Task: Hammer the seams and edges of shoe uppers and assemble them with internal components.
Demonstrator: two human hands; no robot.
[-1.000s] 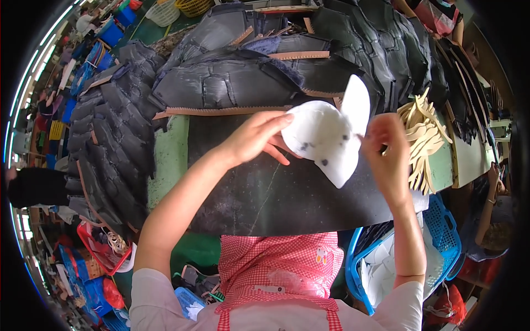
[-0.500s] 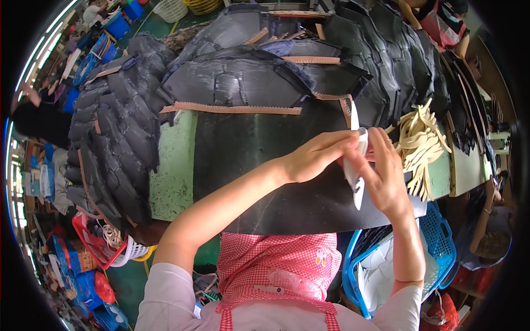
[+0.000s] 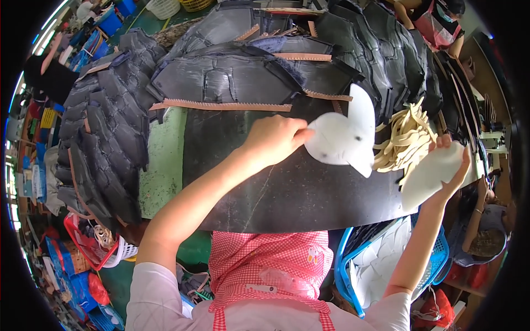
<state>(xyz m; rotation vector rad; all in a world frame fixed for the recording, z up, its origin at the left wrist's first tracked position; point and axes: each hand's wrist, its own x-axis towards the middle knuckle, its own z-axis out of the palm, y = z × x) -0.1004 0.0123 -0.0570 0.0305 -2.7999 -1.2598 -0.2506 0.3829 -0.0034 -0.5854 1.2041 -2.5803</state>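
My left hand (image 3: pixel 276 138) is closed in a pinch on the rounded edge of a flat white cut-out piece (image 3: pixel 334 140). That piece has a long pointed lobe, a few dark marks, and is held over the black mat (image 3: pixel 221 204). Farther right, my right hand (image 3: pixel 455 168) grips a second white piece (image 3: pixel 425 179) with a notched edge, near the table's right end. Cream-coloured soft strips (image 3: pixel 408 132) lie in a heap between the two pieces. Part of the first piece covers the pile's left side.
Stacks of black padded panels (image 3: pixel 105 127) line the left and far side of the table, some with brown zigzag-edged strips (image 3: pixel 226 105). Below the table edge stand a blue basket (image 3: pixel 339 270) of white pieces and a red basket (image 3: pixel 83 243). People work at the right.
The hands were together around the white pieces, seen edge-on. Now they are apart: the left has drawn back left with one piece turned flat, the right has swung right with another.
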